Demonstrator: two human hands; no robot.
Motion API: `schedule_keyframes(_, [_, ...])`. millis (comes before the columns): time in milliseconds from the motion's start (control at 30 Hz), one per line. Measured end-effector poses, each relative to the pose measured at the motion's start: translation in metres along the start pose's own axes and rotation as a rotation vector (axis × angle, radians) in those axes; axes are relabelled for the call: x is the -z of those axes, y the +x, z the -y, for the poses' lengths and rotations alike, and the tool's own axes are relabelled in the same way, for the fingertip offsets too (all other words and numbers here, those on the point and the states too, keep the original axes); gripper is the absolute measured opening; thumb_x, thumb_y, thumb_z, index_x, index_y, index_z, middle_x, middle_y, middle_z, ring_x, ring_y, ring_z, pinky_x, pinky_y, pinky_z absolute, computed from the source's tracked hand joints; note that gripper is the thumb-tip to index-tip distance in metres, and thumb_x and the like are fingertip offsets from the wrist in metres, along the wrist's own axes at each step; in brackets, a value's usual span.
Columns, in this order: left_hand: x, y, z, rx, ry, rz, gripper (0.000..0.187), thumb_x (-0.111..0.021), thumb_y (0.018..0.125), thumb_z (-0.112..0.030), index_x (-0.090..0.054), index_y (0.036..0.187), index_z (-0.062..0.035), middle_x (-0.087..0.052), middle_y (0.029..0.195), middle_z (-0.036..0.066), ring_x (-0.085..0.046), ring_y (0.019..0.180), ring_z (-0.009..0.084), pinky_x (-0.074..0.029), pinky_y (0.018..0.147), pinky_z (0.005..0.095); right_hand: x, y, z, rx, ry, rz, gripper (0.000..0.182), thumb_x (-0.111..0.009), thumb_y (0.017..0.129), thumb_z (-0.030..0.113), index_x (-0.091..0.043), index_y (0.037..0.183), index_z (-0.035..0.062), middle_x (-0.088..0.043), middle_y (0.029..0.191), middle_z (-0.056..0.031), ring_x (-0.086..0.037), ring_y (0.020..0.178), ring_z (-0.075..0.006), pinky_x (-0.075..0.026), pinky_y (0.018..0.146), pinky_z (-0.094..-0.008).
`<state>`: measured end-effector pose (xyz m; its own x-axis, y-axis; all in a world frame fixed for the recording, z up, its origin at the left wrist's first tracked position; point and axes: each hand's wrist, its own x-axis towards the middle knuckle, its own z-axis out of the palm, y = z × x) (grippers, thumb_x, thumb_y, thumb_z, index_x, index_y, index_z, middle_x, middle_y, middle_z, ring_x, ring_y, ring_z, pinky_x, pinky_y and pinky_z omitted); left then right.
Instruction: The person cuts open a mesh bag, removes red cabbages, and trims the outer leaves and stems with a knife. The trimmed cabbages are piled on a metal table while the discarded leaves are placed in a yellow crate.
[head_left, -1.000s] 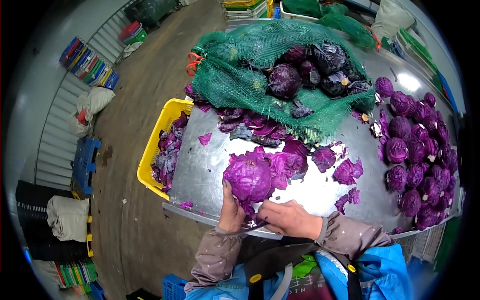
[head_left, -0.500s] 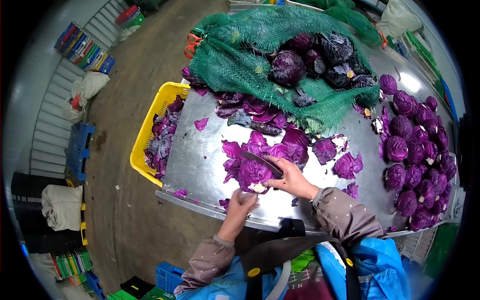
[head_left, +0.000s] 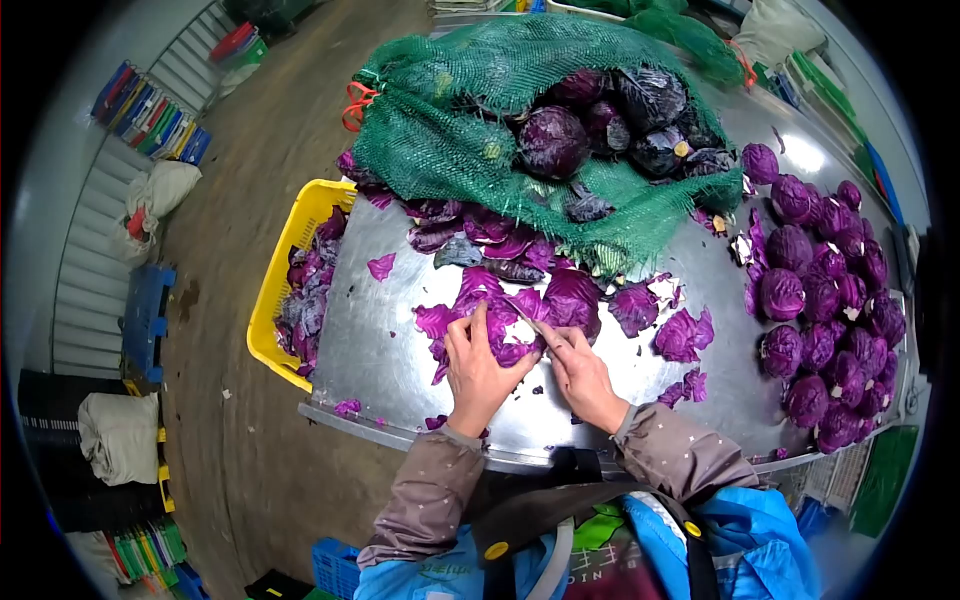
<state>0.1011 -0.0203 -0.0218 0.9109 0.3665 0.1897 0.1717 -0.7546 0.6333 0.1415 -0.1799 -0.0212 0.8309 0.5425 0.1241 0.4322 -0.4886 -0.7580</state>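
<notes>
Left hand (head_left: 478, 380): fingers curved round red cabbage (head_left: 511, 353), nearer than the other. Cabbage: over counter (head_left: 375, 335), ahead-right of left fingers, roundish, no clear long axis. Right hand (head_left: 588, 385): fingers gripping knife (head_left: 526, 316), blade slanting away-left beside pale stem end.

Knife (head_left: 524, 314): handle hidden in right hand (head_left: 581, 376). Trimmed cabbage (head_left: 514, 342): near side partly covered by left hand (head_left: 482, 372). Net (head_left: 440, 150) hides parts of dark cabbages (head_left: 553, 142). Shirt (head_left: 612, 572): cut off at bottom edge.
</notes>
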Motion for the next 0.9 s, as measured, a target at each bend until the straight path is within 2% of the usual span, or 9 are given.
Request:
schedule_keyframes(300, [-0.010, 0.010, -0.012, 0.097, 0.157, -0.024, 0.084, -0.079, 0.059, -0.037, -0.045, 0.127, -0.0023, -0.043, 0.103, 0.015, -0.049, 0.096, 0.0328, -0.046, 0.078, 0.0424, 0.003, 0.075, -0.015, -0.104, -0.357, 0.082, 0.042, -0.047, 0.086, 0.013, -0.049, 0.127, 0.0200, -0.055, 0.085, -0.0175, -0.061, 0.071, -0.0377, -0.050, 0.062, -0.0476])
schedule_keyframes(400, [-0.013, -0.010, 0.003, 0.045, -0.002, -0.074, 0.088, -0.080, 0.060, -0.032, -0.039, 0.132, -0.0030, -0.040, 0.106, 0.016, -0.046, 0.100, 0.0324, -0.043, 0.085, 0.0420, -0.013, 0.085, -0.060, 0.059, -0.137, 0.044, 0.047, -0.059, 0.083, 0.024, -0.048, 0.128, 0.0130, -0.062, 0.093, -0.0183, -0.062, 0.077, -0.0376, -0.048, 0.070, -0.0452])
schedule_keyframes(433, [-0.012, -0.017, 0.015, 0.044, -0.108, -0.056, 0.089, -0.079, 0.062, -0.029, -0.034, 0.135, -0.0034, -0.038, 0.111, 0.016, -0.045, 0.102, 0.0322, -0.042, 0.088, 0.0406, -0.002, 0.082, -0.030, -0.065, 0.067, 0.121, 0.052, -0.066, 0.079, 0.028, -0.050, 0.124, 0.0094, -0.064, 0.091, -0.0208, -0.062, 0.080, -0.0376, -0.047, 0.072, -0.0437])
schedule_keyframes(533, [-0.003, -0.034, 0.033, 0.078, -0.234, 0.013, 0.095, -0.078, 0.066, -0.025, -0.024, 0.142, -0.0058, -0.034, 0.120, 0.018, -0.042, 0.111, 0.0334, -0.038, 0.095, 0.0411, -0.017, 0.071, -0.019, -0.206, 0.257, 0.044, 0.041, -0.067, 0.078, 0.017, -0.053, 0.114, 0.0034, -0.064, 0.079, -0.0210, -0.064, 0.073, -0.0350, -0.048, 0.067, -0.0396])
schedule_keyframes(633, [0.007, -0.048, 0.026, 0.123, -0.184, 0.023, 0.096, -0.078, 0.068, -0.025, -0.021, 0.143, -0.0068, -0.033, 0.122, 0.017, -0.041, 0.113, 0.0334, -0.035, 0.098, 0.0419, -0.012, 0.062, -0.005, -0.152, 0.189, 0.037, 0.034, -0.065, 0.078, 0.014, -0.054, 0.108, 0.0019, -0.063, 0.074, -0.0202, -0.064, 0.067, -0.0351, -0.048, 0.062, -0.0397])
schedule_keyframes(700, [0.011, -0.054, 0.021, 0.269, -0.337, -0.001, 0.092, -0.078, 0.071, -0.022, -0.021, 0.142, -0.0049, -0.038, 0.124, 0.018, -0.044, 0.114, 0.0286, -0.038, 0.097, 0.0389, -0.011, 0.053, 0.014, -0.088, 0.235, -0.001, 0.024, -0.063, 0.078, 0.010, -0.053, 0.098, 0.0012, -0.062, 0.072, -0.0205, -0.063, 0.065, -0.0364, -0.048, 0.060, -0.0408])
schedule_keyframes(767, [0.004, -0.055, 0.032, 0.546, -0.886, 0.017, 0.077, -0.074, 0.074, -0.016, -0.029, 0.136, -0.0031, -0.047, 0.120, 0.015, -0.051, 0.107, 0.0225, -0.044, 0.091, 0.0343, -0.009, 0.040, 0.035, -0.107, 0.309, 0.084, 0.021, -0.063, 0.080, 0.011, -0.055, 0.096, 0.0001, -0.061, 0.072, -0.0179, -0.063, 0.065, -0.0309, -0.048, 0.061, -0.0370])
schedule_keyframes(800, [0.017, -0.049, 0.023, 0.586, -0.958, 0.013, 0.067, -0.072, 0.076, -0.011, -0.034, 0.130, -0.0027, -0.052, 0.115, 0.011, -0.055, 0.099, 0.0186, -0.047, 0.086, 0.0302, -0.018, 0.034, 0.033, 0.040, 0.282, 0.027, 0.018, -0.062, 0.078, 0.009, -0.056, 0.094, 0.0013, -0.061, 0.071, -0.0161, -0.063, 0.065, -0.0311, -0.048, 0.060, -0.0359])
schedule_keyframes(900, [0.016, -0.054, 0.033, 0.563, -0.950, 0.037, 0.080, -0.077, 0.071, -0.014, -0.030, 0.134, -0.0004, -0.041, 0.123, 0.014, -0.046, 0.112, 0.0228, -0.041, 0.095, 0.0346, -0.024, 0.043, -0.005, 0.112, -0.057, -0.124, 0.019, -0.062, 0.077, 0.007, -0.056, 0.094, 0.0023, -0.061, 0.073, -0.0147, -0.062, 0.067, -0.0321, -0.049, 0.060, -0.0365])
